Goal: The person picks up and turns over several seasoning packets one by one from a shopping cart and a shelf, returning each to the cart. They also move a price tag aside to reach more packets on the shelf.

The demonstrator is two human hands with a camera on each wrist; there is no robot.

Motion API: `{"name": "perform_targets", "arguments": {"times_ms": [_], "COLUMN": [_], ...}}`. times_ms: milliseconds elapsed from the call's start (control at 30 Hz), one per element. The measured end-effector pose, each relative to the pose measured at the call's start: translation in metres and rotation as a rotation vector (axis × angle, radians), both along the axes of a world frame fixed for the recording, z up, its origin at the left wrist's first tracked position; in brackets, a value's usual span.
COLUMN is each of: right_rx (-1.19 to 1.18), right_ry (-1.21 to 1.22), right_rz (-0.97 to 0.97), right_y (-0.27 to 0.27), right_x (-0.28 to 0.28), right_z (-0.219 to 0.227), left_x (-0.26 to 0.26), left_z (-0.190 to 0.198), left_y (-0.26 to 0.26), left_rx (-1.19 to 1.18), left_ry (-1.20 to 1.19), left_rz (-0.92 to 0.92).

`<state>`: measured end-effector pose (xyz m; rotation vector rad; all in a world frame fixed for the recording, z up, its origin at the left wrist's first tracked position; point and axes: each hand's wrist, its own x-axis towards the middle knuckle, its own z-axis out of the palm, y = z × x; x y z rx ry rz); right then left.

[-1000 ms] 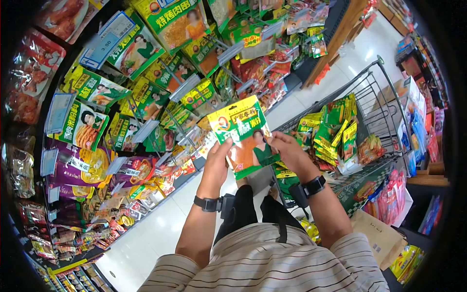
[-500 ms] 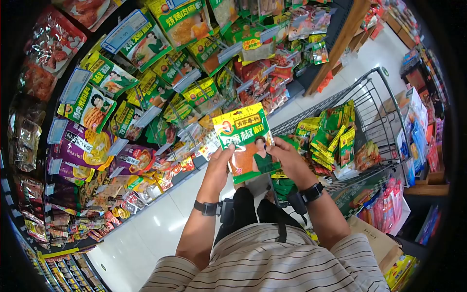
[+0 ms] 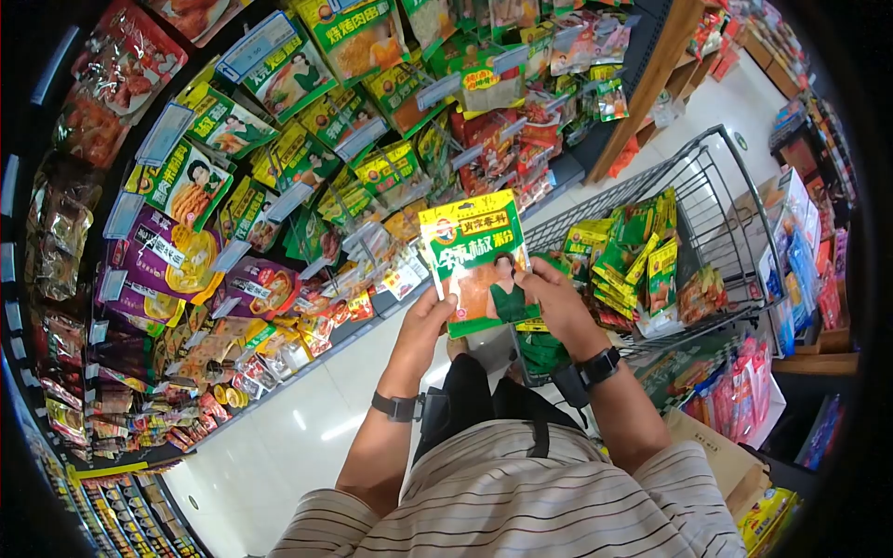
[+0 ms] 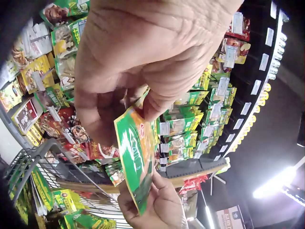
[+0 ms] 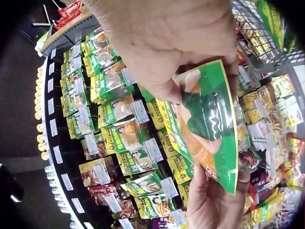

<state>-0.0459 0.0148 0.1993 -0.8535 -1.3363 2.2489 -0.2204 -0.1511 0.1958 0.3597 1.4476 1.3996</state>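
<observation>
Both hands hold a green and yellow seasoning packet in front of the body, its printed front turned up toward the head camera. Orange powder shows through its window, beside a picture of a person in green. My left hand pinches the lower left edge, thumb on the front. On the other side my right hand grips the right edge. In the left wrist view, the packet is seen nearly side-on between the hands. The right wrist view shows the packet's green lower end; fingers behind it are partly hidden.
A display rack of hanging packets with price tags runs along the left and far side. At the right stands a wire shopping cart with several green and yellow packets in it. A brown paper bag lies lower right.
The packet has turned more upright and shifted slightly right. My left thumb has slid down toward its lower left corner. The rack has shifted right in the head view.
</observation>
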Motion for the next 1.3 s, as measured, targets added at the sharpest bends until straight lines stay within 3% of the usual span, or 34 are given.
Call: {"name": "perform_targets", "arguments": {"times_ms": [533, 1300], "right_rx": [0.023, 0.008], "right_ry": [0.018, -0.007], "right_rz": [0.079, 0.035], "right_y": [-0.021, -0.032], "right_x": [0.021, 0.034], "right_z": [-0.003, -0.004], "left_x": [0.029, 0.051], "left_z": [0.0, 0.001], "left_y": [-0.027, -0.04], "left_rx": [0.01, 0.035], "left_ry": [0.016, -0.019], "left_rz": [0.076, 0.138]}}
